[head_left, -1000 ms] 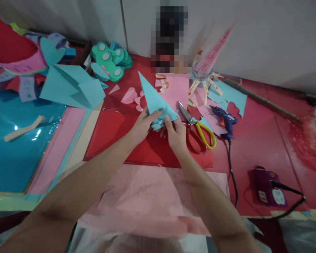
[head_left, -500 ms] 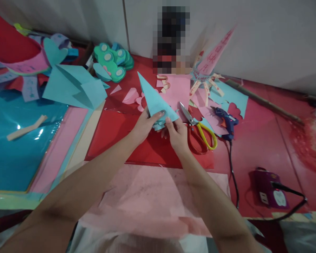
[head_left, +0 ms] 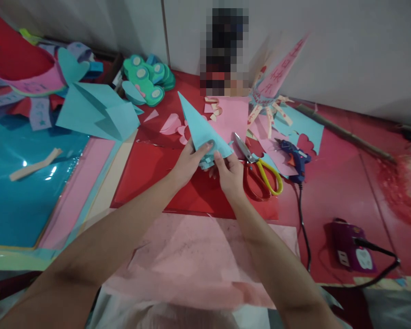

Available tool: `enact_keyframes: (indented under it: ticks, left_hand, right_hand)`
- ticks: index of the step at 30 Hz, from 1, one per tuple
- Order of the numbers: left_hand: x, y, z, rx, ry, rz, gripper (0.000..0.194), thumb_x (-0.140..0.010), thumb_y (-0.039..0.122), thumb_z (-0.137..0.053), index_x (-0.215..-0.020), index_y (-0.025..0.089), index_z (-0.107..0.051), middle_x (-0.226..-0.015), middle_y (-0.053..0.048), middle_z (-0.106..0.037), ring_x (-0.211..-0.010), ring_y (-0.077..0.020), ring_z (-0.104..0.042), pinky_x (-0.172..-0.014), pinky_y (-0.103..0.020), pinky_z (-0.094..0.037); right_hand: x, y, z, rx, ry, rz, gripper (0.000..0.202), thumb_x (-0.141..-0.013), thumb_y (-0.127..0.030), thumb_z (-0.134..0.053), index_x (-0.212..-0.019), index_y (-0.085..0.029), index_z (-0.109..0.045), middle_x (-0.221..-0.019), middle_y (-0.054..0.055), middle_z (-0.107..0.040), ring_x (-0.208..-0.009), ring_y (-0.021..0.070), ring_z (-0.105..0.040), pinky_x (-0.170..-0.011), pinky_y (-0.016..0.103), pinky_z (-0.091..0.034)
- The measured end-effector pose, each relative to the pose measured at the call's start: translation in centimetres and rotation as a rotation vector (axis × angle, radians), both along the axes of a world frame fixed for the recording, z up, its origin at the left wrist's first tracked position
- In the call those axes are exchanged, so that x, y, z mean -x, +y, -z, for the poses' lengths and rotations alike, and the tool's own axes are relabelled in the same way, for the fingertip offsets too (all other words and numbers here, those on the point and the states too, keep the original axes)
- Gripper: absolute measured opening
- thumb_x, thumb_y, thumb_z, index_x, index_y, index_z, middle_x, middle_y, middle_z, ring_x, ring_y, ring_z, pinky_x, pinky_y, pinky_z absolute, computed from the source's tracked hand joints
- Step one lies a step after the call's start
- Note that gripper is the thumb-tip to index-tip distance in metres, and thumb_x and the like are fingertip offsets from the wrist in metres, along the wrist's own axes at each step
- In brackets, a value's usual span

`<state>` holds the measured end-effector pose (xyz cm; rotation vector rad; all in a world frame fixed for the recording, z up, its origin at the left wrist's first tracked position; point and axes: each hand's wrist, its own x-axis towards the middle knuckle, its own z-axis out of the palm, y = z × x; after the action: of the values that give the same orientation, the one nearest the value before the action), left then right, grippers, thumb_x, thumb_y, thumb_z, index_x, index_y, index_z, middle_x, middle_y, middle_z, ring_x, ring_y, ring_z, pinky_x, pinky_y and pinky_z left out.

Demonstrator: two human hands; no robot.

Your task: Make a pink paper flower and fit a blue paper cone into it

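A light-blue paper cone point(head_left: 202, 130) is held between both hands over the red sheet, its point aimed up and to the left. Its wide end has small cut tabs along the edge. My left hand point(head_left: 188, 164) grips the left side, thumb on the outer face. My right hand point(head_left: 230, 171) pinches the lower right edge, with some of its fingers hidden behind the paper. Close to the right hand lie scissors point(head_left: 256, 164) with one red and one yellow handle. Behind the cone are pink paper point(head_left: 231, 114) and pink cut-out pieces point(head_left: 171, 124).
A blue glue gun point(head_left: 292, 157) lies right, its cord near a purple power socket box point(head_left: 352, 249). A finished pink cone hat point(head_left: 277, 73) stands at the back. Green foam shapes point(head_left: 145, 80), folded blue paper point(head_left: 96, 112) and a glossy blue folder point(head_left: 27, 192) are left.
The right thumb has shifted slightly on the cone's lower edge. Both hands still hold the cone in nearly the same place.
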<state>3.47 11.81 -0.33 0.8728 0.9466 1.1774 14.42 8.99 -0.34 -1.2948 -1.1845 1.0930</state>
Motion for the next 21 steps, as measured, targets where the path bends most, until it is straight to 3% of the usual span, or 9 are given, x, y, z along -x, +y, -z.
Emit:
enact_keyframes:
  ticks: [9, 14, 21]
  left_hand:
    - [-0.07, -0.03, -0.26, -0.037, -0.01, 0.039, 0.032, -0.073, 0.041, -0.067, -0.081, 0.019, -0.045, -0.053, 0.007, -0.053, -0.035, -0.006, -0.048, -0.036, -0.02, -0.04]
    - [-0.15, -0.11, -0.49, -0.051, -0.06, 0.068, 0.032, -0.073, 0.039, -0.067, -0.084, 0.02, -0.043, -0.057, 0.007, -0.056, -0.037, -0.0082, -0.051, -0.036, -0.022, -0.042]
    - [-0.13, 0.04, 0.02, -0.022, -0.03, -0.03, 0.028, -0.073, 0.038, -0.066, -0.086, 0.019, -0.05, -0.063, 0.005, -0.056, -0.044, -0.0056, -0.05, -0.041, -0.019, -0.041]
  right_hand:
    - [0.13, 0.0, 0.04, -0.024, -0.035, -0.015, 0.032, -0.086, -0.043, -0.048, -0.066, -0.019, -0.05, -0.05, -0.003, -0.056, -0.049, 0.011, -0.056, -0.047, 0.022, -0.042]
    - [0.21, -0.07, -0.13, -0.015, -0.066, 0.027, 0.029, -0.086, -0.043, -0.048, -0.07, -0.019, -0.051, -0.05, -0.004, -0.054, -0.046, 0.0107, -0.053, -0.049, 0.023, -0.043]
    - [0.25, -0.09, -0.2, -0.053, -0.055, 0.061, 0.027, -0.081, -0.046, -0.052, -0.081, -0.019, -0.057, -0.07, -0.001, -0.061, -0.064, 0.0114, -0.057, -0.058, 0.021, -0.047]
